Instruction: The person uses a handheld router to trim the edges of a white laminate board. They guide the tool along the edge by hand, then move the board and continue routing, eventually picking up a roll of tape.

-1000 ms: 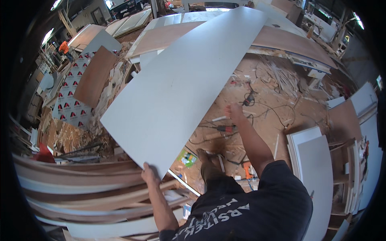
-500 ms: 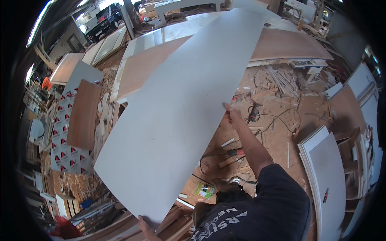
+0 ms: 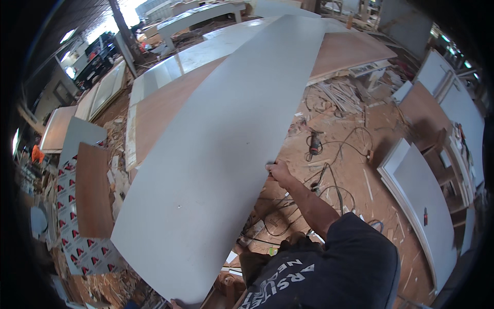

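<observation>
A long white panel [image 3: 216, 134] stretches from near my body to the far work surface. Its far end lies over a brown wooden board [image 3: 355, 51] there. My right hand [image 3: 279, 173] grips the panel's right edge about midway along, thumb on top and the other fingers mostly hidden beneath. At the near corner, by the lower rim of the picture, my left hand [image 3: 176, 304] shows only in part, holding the panel's end. Under the near part of the panel, things are hidden.
Power tools, one a dark grinder [image 3: 313, 143], lie on the dusty floor among looping cables [image 3: 337, 190] and wood scraps. White panels [image 3: 422, 206] lean in a stack at the right, a screwdriver-like tool [image 3: 425, 216] on them. At left stand a brown board [image 3: 93, 190] and a printed sheet [image 3: 77, 247].
My right hand has come nearer to me and left in the picture, still at the panel's right edge. The near end of the panel sits lower, and the view has shifted.
</observation>
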Action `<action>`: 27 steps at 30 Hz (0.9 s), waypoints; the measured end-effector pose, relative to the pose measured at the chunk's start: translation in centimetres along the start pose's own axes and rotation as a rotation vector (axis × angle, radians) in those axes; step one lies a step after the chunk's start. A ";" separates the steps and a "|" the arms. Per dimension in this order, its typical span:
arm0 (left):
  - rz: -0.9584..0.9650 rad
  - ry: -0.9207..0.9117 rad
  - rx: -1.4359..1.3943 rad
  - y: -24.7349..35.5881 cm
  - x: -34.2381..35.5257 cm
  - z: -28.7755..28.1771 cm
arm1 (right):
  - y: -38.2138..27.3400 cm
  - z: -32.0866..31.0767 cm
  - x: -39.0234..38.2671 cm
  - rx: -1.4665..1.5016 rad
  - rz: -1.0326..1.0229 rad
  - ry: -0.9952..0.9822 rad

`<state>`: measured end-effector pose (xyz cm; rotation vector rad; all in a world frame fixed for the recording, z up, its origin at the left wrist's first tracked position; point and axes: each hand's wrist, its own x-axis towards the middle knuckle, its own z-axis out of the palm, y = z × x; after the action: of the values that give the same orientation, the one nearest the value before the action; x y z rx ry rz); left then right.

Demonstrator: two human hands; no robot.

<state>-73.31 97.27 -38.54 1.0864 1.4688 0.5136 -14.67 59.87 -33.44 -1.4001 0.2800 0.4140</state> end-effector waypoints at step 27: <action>-0.001 0.266 -0.300 10.3 9.7 11.8 | -5.5 4.6 9.4 0.237 0.020 0.214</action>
<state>-57.78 107.13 -37.84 0.8018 1.5592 0.8741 -4.05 64.81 -31.87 -1.2097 0.5020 0.2386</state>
